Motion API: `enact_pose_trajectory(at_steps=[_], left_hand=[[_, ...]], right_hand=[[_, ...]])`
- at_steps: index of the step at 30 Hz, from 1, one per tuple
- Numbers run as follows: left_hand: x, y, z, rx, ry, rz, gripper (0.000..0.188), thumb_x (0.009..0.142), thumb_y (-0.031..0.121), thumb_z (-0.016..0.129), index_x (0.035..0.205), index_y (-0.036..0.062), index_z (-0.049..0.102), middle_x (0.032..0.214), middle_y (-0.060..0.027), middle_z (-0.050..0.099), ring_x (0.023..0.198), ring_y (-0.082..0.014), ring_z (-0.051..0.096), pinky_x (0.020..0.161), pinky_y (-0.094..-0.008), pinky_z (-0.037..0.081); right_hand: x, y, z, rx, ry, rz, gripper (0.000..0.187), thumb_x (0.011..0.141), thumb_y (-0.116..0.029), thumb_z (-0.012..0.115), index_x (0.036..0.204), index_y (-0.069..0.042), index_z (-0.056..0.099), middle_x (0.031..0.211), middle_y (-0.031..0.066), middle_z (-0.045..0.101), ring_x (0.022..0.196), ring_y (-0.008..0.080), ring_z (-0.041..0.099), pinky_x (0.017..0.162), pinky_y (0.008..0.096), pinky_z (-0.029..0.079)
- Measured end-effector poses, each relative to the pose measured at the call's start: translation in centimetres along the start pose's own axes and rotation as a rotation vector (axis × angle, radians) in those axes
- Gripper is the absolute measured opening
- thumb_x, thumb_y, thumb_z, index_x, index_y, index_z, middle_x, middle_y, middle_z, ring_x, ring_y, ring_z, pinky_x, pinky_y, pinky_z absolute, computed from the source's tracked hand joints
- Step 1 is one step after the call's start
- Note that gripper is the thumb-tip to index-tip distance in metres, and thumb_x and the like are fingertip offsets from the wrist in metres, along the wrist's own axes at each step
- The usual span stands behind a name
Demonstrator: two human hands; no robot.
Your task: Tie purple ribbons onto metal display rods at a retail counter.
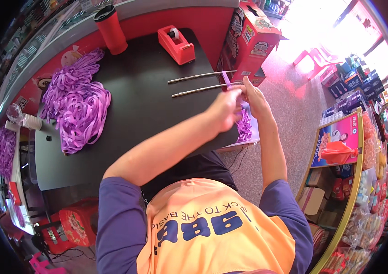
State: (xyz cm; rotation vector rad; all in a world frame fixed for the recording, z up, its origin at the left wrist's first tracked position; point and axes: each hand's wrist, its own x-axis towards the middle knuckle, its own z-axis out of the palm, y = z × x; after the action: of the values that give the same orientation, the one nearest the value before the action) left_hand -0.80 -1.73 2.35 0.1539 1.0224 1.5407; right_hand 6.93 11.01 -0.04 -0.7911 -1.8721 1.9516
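Orange shirt front (212, 237) sits closest to my camera. Beyond it, I see the blurred left hand (228, 109) and the right hand (256, 99) meeting just beside a purple strip (226, 78) across two metal rods (194, 92); I can't make out what either grips. Purple ribbon (82, 114) lies heaped leftward on the dark surface (141, 107).

Purple all through the ribbons (84, 112) toward ten o'clock, and again in the strip (226, 79) near one. Silvery, with spiral patterning, along the rods (198, 76) at twelve. Plain black over the table (139, 105). Red on the cup (111, 36) at eleven, black on its lid (104, 13); red on the tape dispenser (181, 52) at twelve. Orange with dark-blue print down the shirt (212, 251) around six.
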Motion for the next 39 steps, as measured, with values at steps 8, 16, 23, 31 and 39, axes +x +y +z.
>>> enact_pose_trajectory(at_steps=[8,16,23,31,39], left_hand=[[5.0,-2.3,-0.5,-0.425,-0.299,0.140,0.063,0.096,0.069,0.026,0.117,0.0132,0.047,0.108,-0.0079,0.054,0.106,-0.0219,0.047,0.099,-0.0446,0.034],[2.8,-1.6,-0.2,-0.470,-0.161,0.209,0.083,0.091,0.069,0.035,0.150,0.0137,0.014,0.150,-0.0138,0.022,0.140,-0.0330,0.015,0.112,-0.0540,0.013],[1.9,-1.4,-0.1,-0.459,-0.216,0.200,0.099,0.088,0.072,0.038,0.153,0.0167,-0.012,0.160,-0.0115,-0.017,0.146,-0.0303,-0.022,0.114,-0.0552,-0.010],[3.6,-2.0,-0.2,-0.550,-0.227,0.171,0.073,0.094,0.066,0.035,0.143,0.0118,0.036,0.150,-0.0088,0.034,0.140,-0.0235,0.027,0.115,-0.0485,0.012],[3.0,-1.8,0.2,-0.586,-0.221,0.238,0.062,0.097,0.059,0.039,0.139,0.0137,0.043,0.144,-0.0036,0.044,0.135,-0.0220,0.037,0.113,-0.0426,0.022]], right_hand=[[-0.9,0.7,0.3,0.006,0.034,-0.024,0.063,0.100,-0.054,0.038,0.112,0.000,0.069,0.086,-0.0017,0.063,0.076,0.0079,0.050,0.072,0.0231,0.037],[-2.4,-2.9,0.5,-0.243,0.374,-0.234,0.042,0.099,-0.040,0.050,0.110,-0.006,0.072,0.090,0.0016,0.066,0.086,0.0108,0.057,0.074,0.0242,0.042],[6.3,-10.3,5.0,-0.304,0.004,-0.615,0.030,0.093,-0.022,0.060,0.109,0.001,0.071,0.094,0.0066,0.070,0.094,0.0129,0.062,0.079,0.0253,0.044],[16.1,-11.9,11.1,-0.401,-0.125,0.070,0.021,0.088,-0.031,0.070,0.088,-0.010,0.072,0.072,-0.0062,0.065,0.049,-0.0019,0.037,0.043,0.0173,0.022],[17.8,-12.0,12.1,-0.350,-0.085,0.241,0.018,0.083,-0.028,0.074,0.079,-0.011,0.069,0.069,-0.0061,0.064,0.045,-0.0014,0.035,0.044,0.0183,0.018]])
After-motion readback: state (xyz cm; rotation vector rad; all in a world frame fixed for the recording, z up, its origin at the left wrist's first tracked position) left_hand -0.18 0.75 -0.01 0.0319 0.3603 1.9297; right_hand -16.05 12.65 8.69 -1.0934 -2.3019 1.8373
